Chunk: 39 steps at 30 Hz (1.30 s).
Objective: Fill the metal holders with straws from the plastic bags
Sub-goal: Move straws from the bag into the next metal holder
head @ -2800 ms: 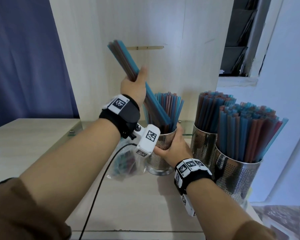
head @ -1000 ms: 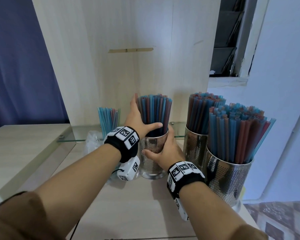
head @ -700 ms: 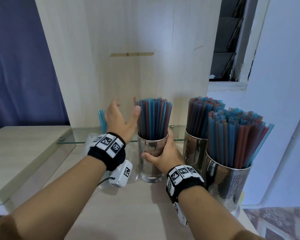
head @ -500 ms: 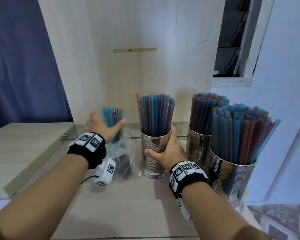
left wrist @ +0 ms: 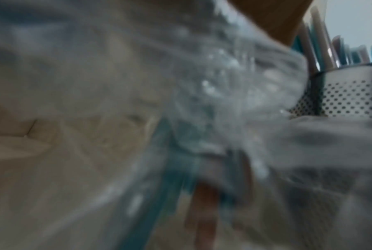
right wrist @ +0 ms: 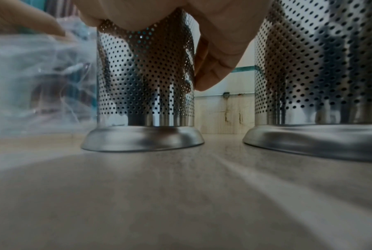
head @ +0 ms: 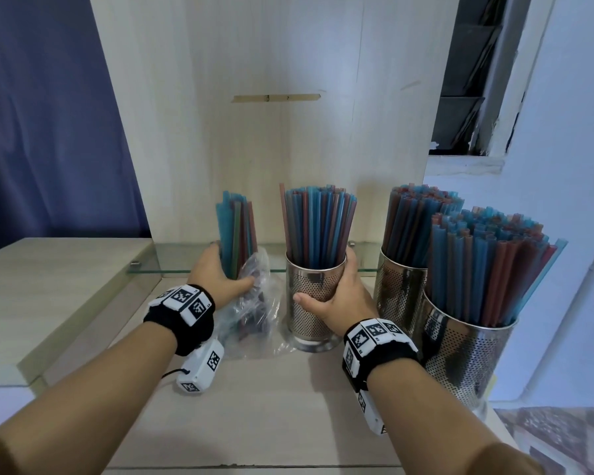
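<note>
Three perforated metal holders stood on the counter point(head: 271, 399), all packed with straws; one plastic bag point(head: 254, 303) lay left of the middle holder point(head: 314, 296). Your left hand point(head: 216, 275), which half a second before was only reaching, had curled round the bundle of straws point(head: 235, 231) standing in that bag. Your right hand point(head: 340, 296) kept its grip on the middle holder, upright on its base.

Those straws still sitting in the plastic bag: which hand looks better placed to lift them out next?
Probably the left hand: it already grips the straws in the bag. The right hand is busy, wrapped round the small metal holder, apparently steadying it.
</note>
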Tool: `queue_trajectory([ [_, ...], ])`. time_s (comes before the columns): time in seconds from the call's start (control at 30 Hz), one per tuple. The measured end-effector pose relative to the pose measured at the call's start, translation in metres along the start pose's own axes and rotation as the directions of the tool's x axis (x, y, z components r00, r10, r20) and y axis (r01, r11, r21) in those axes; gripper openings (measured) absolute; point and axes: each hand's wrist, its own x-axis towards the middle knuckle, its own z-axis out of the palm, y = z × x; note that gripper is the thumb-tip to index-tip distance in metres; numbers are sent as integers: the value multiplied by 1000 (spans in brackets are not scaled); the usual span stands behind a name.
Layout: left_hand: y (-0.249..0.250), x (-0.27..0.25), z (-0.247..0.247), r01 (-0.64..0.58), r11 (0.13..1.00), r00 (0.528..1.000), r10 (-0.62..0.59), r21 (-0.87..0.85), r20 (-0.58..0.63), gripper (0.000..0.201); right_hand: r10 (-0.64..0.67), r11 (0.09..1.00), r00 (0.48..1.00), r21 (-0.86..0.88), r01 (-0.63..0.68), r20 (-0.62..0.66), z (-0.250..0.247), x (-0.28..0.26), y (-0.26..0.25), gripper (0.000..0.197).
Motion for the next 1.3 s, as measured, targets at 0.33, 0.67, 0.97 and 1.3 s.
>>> queue_trajectory([
  [0.33,-2,14,2,91,965,987,-120,247,105,79,11,1000,1000,11,-11,0,1,0,0,124],
  [0.67,9,28,-4,133,976,991,-129,172,-35,67,19,1000,1000,3,-19,-2,2,2,2,122],
  [0.97,16,30,0,114,993,986,-114,-4,-120,26,30,1000,1000,-9,-30,-1,2,2,0,110],
  [1.3,14,33,-1,173,934,969,-218,-312,-115,34,-11,999,1000,-44,10,-9,0,2,1,124],
])
